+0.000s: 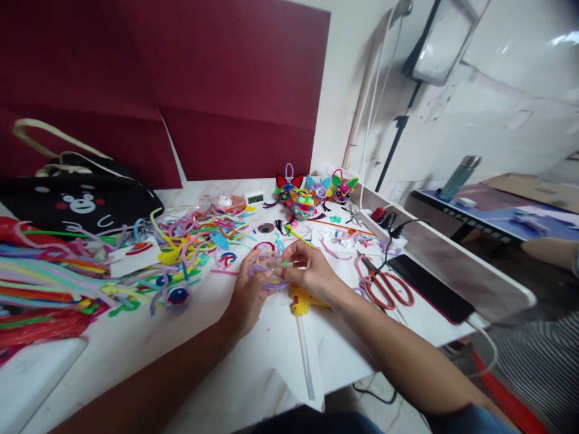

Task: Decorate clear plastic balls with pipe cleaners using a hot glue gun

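My left hand [249,295] is closed around a clear, rounded plastic piece [271,265] with a purple fuzzy strip along its lower edge. My right hand [312,271] meets it from the other side, fingers pinched on a small green piece [286,263] by the plastic. The green piece's exact kind is too small to make out. Just below my right hand lies a yellow glue gun [300,300], partly covered by that hand, with a pale glue stick [305,355] reaching toward the table's front edge.
Bundles of pipe cleaners [45,277] and loose cut pieces spread over the left side. Several colourful eared ornaments [304,205] stand at the back. Orange-handled scissors [384,286] and a phone [429,288] lie right. A black bag [81,199] sits back left.
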### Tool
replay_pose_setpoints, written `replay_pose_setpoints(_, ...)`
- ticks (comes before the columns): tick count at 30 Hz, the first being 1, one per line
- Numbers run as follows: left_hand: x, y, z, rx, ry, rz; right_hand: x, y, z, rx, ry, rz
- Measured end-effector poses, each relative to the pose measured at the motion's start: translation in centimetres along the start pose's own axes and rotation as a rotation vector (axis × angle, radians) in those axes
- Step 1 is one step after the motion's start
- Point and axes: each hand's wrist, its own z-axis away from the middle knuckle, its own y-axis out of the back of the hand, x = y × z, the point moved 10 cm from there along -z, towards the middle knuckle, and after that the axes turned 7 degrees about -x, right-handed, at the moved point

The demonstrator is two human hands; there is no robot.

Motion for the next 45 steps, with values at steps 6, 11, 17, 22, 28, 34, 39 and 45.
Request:
replay_pose_setpoints(6, -0.1, 0.0, -0.2, -0.016, -0.009, -0.018, 0.6, 0.0, 0.1, 0.006, -0.026, -0.037)
replay_pose_setpoints(11, -0.2, -0.1, -0.2, -0.022, -0.009, -0.029, 0.6, 0.2, 0.2, -0.001, -0.012, -0.057)
replay_pose_setpoints(17, -0.5, -0.1, -0.4, -0.027, 0.004, -0.004, 0.8, 0.0, 0.4, -0.074, -0.057, -0.167)
replay_pose_setpoints(22, -0.4, -0.6, -0.4, -0.069, 0.004, 0.006, 0.4, 0.5, 0.3, -0.091, -0.055, -0.224)
replay_pose_setpoints(28, -0.4, -0.3, -0.4, -0.032, 0.020, 0.008, 0.0, 2.4, -0.1, 0.037, 0.074, -0.198)
replay_pose_setpoints(34, -0.5, -0.3, -0.5, -0.033, 0.016, 0.008, -1.7, 2.1, 0.6, 0.060, 0.241, 0.046)
replay_pose_setpoints(39, -0.4, -0.5, -0.5, -0.069, 0.001, 0.014, -2.4, 1.2, 1.2, 0.037, 0.293, 0.154)
replay_pose_setpoints(45, -0.6, -0.3, -0.4, -0.037, 0.005, 0.024, -2.3, 0.8, 1.5, 0.052, 0.279, 0.200)
